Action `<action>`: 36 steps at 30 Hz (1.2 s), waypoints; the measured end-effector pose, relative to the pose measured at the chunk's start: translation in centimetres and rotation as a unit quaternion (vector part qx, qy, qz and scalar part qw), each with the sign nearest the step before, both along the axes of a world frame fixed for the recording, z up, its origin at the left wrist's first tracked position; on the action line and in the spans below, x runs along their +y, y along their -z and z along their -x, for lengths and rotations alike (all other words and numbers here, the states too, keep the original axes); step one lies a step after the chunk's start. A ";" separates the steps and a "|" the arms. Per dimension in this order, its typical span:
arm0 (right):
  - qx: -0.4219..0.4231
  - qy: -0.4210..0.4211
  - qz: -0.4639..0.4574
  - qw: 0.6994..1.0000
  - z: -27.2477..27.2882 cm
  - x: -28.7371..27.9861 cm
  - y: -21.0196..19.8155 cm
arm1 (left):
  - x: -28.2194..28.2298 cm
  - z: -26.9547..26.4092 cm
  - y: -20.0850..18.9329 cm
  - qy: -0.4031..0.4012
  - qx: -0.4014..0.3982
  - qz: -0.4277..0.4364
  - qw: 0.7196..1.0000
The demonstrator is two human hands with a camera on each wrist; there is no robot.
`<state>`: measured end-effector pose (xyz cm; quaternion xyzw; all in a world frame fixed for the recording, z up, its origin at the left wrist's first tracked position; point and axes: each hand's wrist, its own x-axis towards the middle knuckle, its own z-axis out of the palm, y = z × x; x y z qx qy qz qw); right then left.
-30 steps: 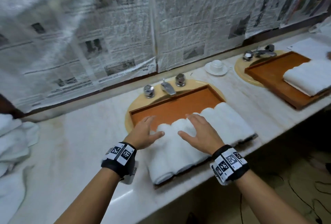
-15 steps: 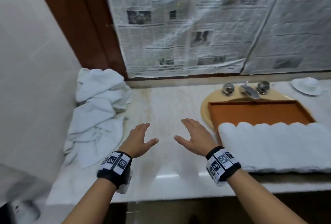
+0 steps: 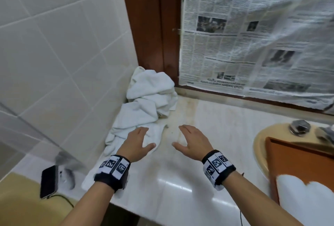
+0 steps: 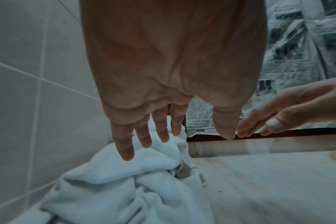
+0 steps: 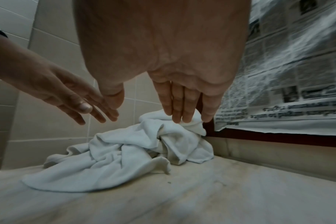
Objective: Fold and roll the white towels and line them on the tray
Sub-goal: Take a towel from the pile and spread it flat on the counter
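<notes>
A crumpled heap of white towels (image 3: 148,99) lies in the corner of the marble counter, against the tiled wall. My left hand (image 3: 138,140) hovers open just above the heap's near edge, fingers straight and spread. My right hand (image 3: 191,139) hovers open over bare counter to the right of the heap, holding nothing. In the left wrist view the heap (image 4: 128,189) lies below my left hand (image 4: 175,136); in the right wrist view the heap (image 5: 132,153) lies ahead of my right hand (image 5: 157,112). The orange tray (image 3: 289,160) sits at the far right with rolled white towels (image 3: 305,198) on it.
A black phone (image 3: 48,180) with a cable lies on the ledge at the lower left. The yellow basin (image 3: 260,144) and chrome tap knob (image 3: 299,126) are to the right. Newspaper under plastic sheet (image 3: 253,36) covers the back wall above the counter.
My view and both hands have swung left, away from the rolled towels on the tray and over to the crumpled heap in the corner. Both hands stay open.
</notes>
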<state>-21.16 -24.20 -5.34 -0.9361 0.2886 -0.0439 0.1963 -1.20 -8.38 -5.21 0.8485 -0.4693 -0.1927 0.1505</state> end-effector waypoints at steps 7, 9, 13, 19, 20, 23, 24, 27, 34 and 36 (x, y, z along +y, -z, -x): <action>-0.021 -0.071 -0.012 0.997 -7.5 -2.7 0.9 | -1.1 -4.4 1.3 -0.056 -0.029 -0.011 0.998; -0.020 -0.069 -0.025 0.997 -9.8 -3.9 1.1 | -1.7 -5.4 1.5 -0.083 -0.042 -0.023 0.995; 0.019 -0.029 -0.085 0.996 -14.3 -5.5 2.0 | -3.0 -7.6 2.2 -0.098 -0.071 -0.047 0.992; -0.073 0.035 -0.170 0.982 -17.3 -4.8 4.6 | -3.8 -9.0 2.2 -0.070 -0.079 -0.020 0.994; -0.101 0.034 -0.176 0.978 -17.2 -4.3 4.6 | -3.7 -9.0 1.8 -0.064 -0.079 -0.004 0.995; -0.177 -0.002 -0.166 0.970 -15.1 -2.8 3.1 | -3.5 -9.4 0.3 -0.043 -0.076 0.049 0.995; -0.190 -0.020 -0.154 0.969 -14.1 -2.4 2.4 | -3.4 -9.6 -0.4 -0.028 -0.079 0.074 0.994; -0.214 -0.058 -0.141 0.965 -10.5 -1.5 0.0 | -3.9 -9.4 -2.3 0.071 -0.081 0.122 0.987; -0.173 -0.025 -0.153 0.973 -3.0 1.2 -3.7 | -5.5 -4.1 -5.0 0.278 0.050 0.073 0.956; -0.183 0.007 -0.168 0.969 -1.1 2.4 -3.6 | -4.7 -2.8 -5.3 0.267 0.063 0.057 0.960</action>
